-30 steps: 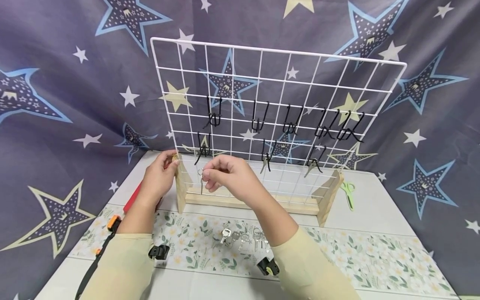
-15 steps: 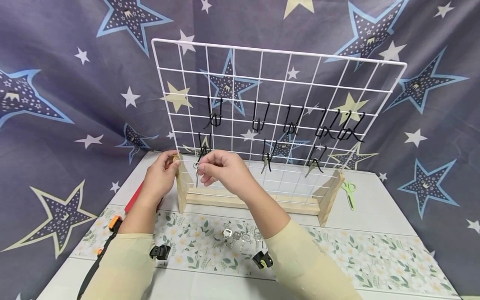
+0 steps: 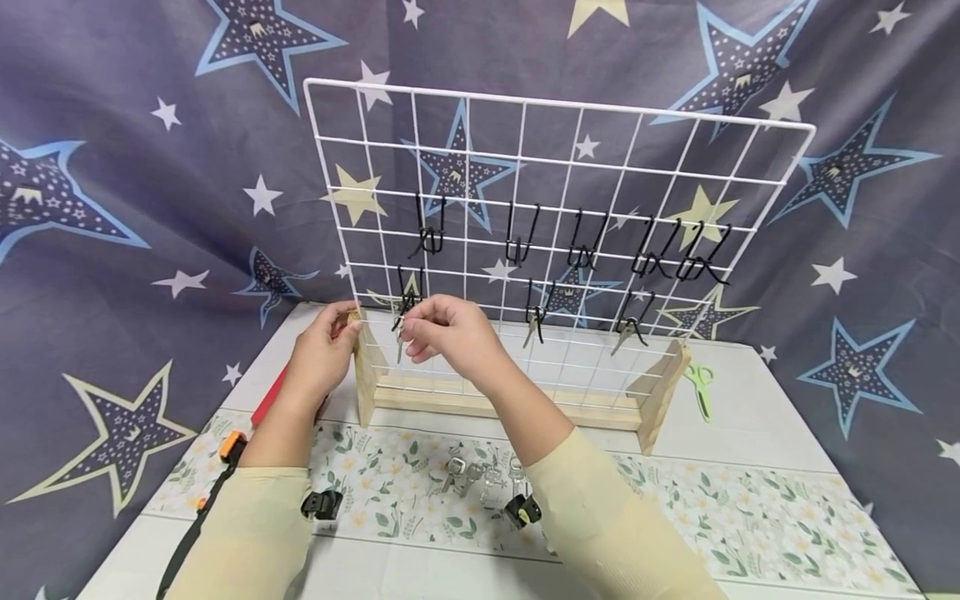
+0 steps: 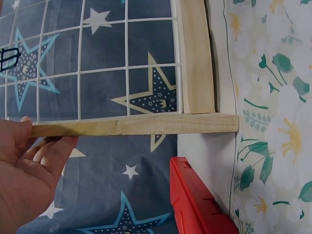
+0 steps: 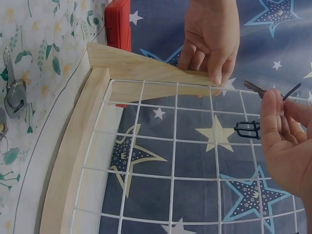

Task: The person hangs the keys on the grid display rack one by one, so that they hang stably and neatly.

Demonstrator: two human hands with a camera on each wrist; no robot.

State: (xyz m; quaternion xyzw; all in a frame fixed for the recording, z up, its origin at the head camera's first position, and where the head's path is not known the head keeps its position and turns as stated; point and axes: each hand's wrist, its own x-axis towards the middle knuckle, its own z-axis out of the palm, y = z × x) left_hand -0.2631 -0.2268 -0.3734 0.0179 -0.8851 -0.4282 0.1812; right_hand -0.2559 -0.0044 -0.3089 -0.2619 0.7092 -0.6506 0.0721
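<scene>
My right hand (image 3: 457,333) pinches a key (image 3: 401,344) by its ring end at the lower left black hook (image 3: 408,293) of a white wire grid (image 3: 555,102). In the right wrist view, the key's blade (image 5: 253,88) sticks out past the fingertips, beside a black hook tip (image 5: 293,90); the fingers hide the ring. My left hand (image 3: 318,350) grips the top of the stand's left wooden side piece (image 4: 122,125), thumb on one face and fingers on the other. Two other keys hang lower on the grid, one on the middle hook (image 3: 533,323), one on the right hook.
Several keys with rings (image 3: 487,479) lie on the floral cloth strip (image 3: 750,517) in front of the stand. Green scissors (image 3: 701,389) lie to its right. A red object (image 4: 195,200) stands by the left side piece. An upper row of black hooks (image 3: 517,242) spans the grid.
My right hand has moved slightly left and up with the key, bringing it to the lower left hook. My left hand keeps its grip on the wooden side piece.
</scene>
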